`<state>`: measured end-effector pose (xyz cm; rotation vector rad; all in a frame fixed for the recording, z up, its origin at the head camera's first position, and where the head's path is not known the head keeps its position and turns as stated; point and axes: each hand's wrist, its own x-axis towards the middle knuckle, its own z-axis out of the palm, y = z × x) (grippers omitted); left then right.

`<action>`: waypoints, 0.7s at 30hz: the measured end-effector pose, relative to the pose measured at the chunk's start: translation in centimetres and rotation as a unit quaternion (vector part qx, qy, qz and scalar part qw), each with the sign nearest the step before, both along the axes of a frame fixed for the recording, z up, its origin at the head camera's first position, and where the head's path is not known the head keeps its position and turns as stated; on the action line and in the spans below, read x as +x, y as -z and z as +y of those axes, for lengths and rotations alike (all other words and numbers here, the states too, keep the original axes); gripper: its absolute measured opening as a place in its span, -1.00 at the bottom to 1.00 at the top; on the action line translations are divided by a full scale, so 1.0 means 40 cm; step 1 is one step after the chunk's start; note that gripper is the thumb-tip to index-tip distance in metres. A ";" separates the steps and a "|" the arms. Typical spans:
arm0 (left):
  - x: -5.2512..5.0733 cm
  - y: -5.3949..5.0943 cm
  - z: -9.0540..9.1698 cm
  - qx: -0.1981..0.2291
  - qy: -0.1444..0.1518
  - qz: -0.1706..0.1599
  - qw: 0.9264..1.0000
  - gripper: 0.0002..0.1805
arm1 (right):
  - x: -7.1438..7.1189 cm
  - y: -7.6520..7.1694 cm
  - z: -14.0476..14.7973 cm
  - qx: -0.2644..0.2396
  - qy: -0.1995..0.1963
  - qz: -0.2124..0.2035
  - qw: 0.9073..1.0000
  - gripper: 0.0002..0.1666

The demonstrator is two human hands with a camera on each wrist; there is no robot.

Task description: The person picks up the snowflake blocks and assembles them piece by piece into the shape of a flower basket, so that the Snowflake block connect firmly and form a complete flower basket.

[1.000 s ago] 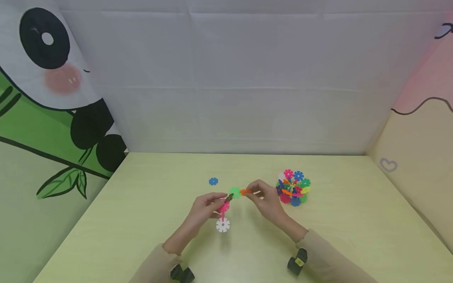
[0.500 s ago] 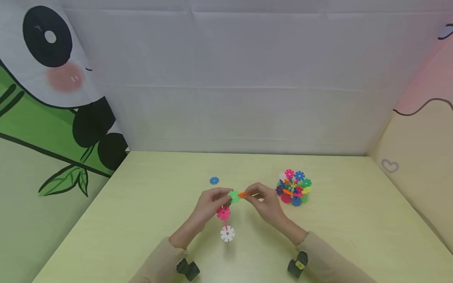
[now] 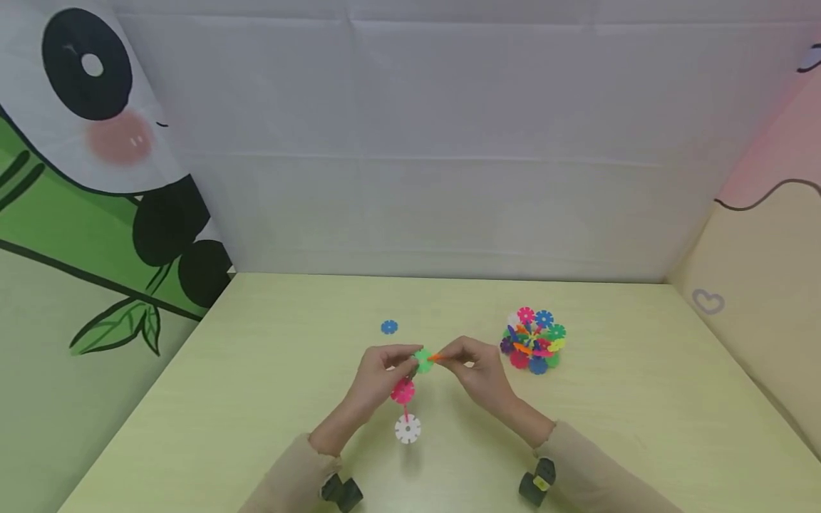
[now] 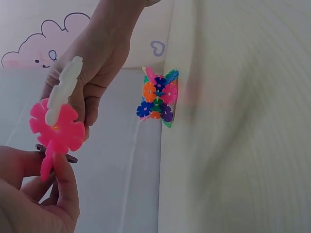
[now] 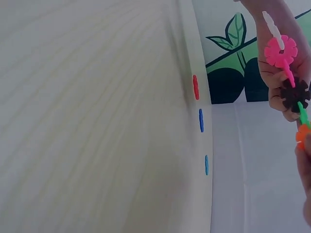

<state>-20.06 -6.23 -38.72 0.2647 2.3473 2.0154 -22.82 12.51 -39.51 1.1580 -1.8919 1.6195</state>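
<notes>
A chain of notched plastic snowflake discs hangs between my hands over the table. My left hand (image 3: 375,377) pinches it at a dark disc (image 5: 294,94), mostly hidden by the fingers in the head view. Below hang a pink disc (image 3: 403,390), a second pink disc seen edge-on (image 4: 47,160), and a white disc (image 3: 408,429) at the lower end. A light green disc (image 3: 422,361) joins the dark one at the upper end. My right hand (image 3: 481,370) pinches an orange disc (image 3: 435,358) against the green disc's right edge; how deeply they interlock is unclear.
A multicoloured cluster of snowflake discs (image 3: 532,342) sits on the pale table (image 3: 192,427) right of my right hand. Beyond my left hand lies a loose blue disc (image 3: 389,326). In the right wrist view, a red disc (image 5: 196,87) appears edge-on among several loose ones.
My left hand has shifted its hold up the chain, leaving the pink disc hanging free below. The orange disc has turned and come closer against the green one.
</notes>
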 end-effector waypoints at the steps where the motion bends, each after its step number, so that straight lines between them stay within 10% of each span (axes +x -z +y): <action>1: 0.001 -0.001 -0.001 -0.005 -0.003 0.004 1.000 -0.72 | -0.001 -0.002 -0.001 0.003 0.000 0.004 1.000 -0.72; 12: -0.011 0.003 -0.079 -0.025 -0.081 -0.052 0.995 -0.77 | -0.069 0.046 -0.043 0.129 -0.011 -0.192 0.973 -0.82; 21: -0.005 -0.015 -0.190 -0.049 -0.134 -0.076 0.987 -0.69 | -0.163 0.113 -0.124 0.226 -0.037 -0.255 0.940 -0.67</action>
